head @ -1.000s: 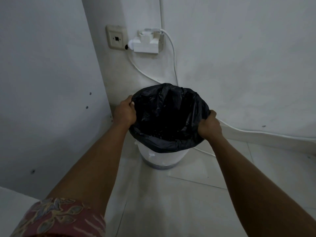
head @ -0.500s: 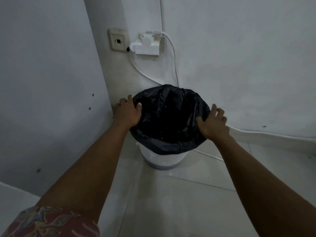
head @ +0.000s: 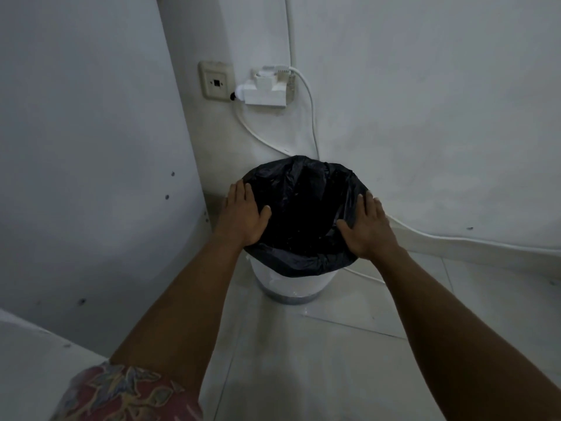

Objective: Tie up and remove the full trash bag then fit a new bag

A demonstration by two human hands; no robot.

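A black trash bag (head: 303, 205) lines a small white bin (head: 293, 285) that stands on the floor in a wall corner. The bag's mouth is folded over the bin's rim and hangs down its outside. My left hand (head: 243, 215) lies flat on the bag at the left side of the rim, fingers straight, thumb over the inner edge. My right hand (head: 368, 227) lies flat on the bag at the right side of the rim in the same way. The inside of the bag is dark and I cannot see what it holds.
A wall socket (head: 216, 83) and a white plug adapter (head: 265, 91) sit above the bin. White cables (head: 309, 95) hang down behind the bin and run right along the skirting. A white panel (head: 91, 177) stands close on the left. The floor has pale tiles (head: 303, 360).
Both hands let go of the bag's edge, which they gripped a second ago, and now lie flat on the rim with straight fingers. The bag sits lower over the bin.
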